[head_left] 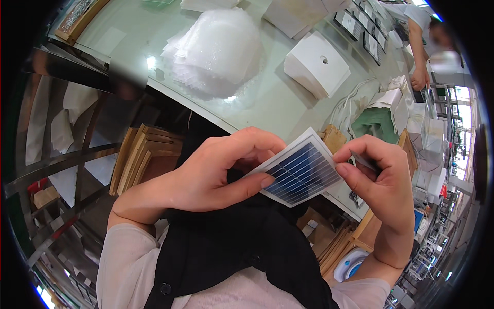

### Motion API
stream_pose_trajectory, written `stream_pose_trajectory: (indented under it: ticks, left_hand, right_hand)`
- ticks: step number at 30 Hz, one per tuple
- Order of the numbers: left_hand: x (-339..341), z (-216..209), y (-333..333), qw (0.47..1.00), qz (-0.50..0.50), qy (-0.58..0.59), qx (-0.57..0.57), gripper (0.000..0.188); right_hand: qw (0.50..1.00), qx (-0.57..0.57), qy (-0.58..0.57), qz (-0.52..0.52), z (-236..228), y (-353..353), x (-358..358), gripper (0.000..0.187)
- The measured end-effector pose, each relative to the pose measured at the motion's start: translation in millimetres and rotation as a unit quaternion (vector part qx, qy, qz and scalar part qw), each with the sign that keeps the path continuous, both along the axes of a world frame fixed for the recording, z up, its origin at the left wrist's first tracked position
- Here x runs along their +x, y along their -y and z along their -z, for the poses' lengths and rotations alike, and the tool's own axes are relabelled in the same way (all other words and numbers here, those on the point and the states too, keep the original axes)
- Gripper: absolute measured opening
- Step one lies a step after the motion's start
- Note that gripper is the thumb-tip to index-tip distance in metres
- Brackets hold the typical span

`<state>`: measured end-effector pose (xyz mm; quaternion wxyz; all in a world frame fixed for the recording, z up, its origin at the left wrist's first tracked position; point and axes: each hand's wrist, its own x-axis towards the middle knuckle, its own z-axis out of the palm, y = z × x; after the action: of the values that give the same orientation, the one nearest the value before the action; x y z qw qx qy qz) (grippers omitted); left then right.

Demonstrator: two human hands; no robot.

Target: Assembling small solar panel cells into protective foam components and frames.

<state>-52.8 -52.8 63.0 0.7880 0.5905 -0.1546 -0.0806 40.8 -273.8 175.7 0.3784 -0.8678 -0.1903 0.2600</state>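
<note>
A small solar panel [301,174], dark blue with thin pale lines and a white border, is held tilted in front of my body, close to the table's near edge. My left hand [234,172] grips its left side, the thumb lying on the front face and the fingers behind. At the right corner, my right hand [378,175] pinches the panel's edge between thumb and forefinger. Beyond the hands on the table are a pile of translucent bubble-wrap sheets [218,51] and a stack of white cards [317,64], the top one with a small round hole.
The glass-topped table [278,105] spans the area ahead. Several dark panels [363,28] lie at its far right, near a co-worker's hand [420,79]. Cables and a green block [375,123] sit on the right. Wooden frames [144,159] stand below the table at left.
</note>
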Motion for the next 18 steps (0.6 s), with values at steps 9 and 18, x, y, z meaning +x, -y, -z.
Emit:
stream_pose_trajectory:
  ticks: [9, 18]
  left_hand:
    - [2, -2, -3, 1.000, 0.011, 0.014, 0.015, 0.039]
    - [1, 3, -3, 0.999, 0.042, -0.015, -0.018, 0.039]
  right_hand:
    - [0.991, -0.063, -0.108, -0.038, -12, -2, 12, 0.009]
    - [0.987, -0.025, -0.142, -0.072, -4, 4, 13, 0.009]
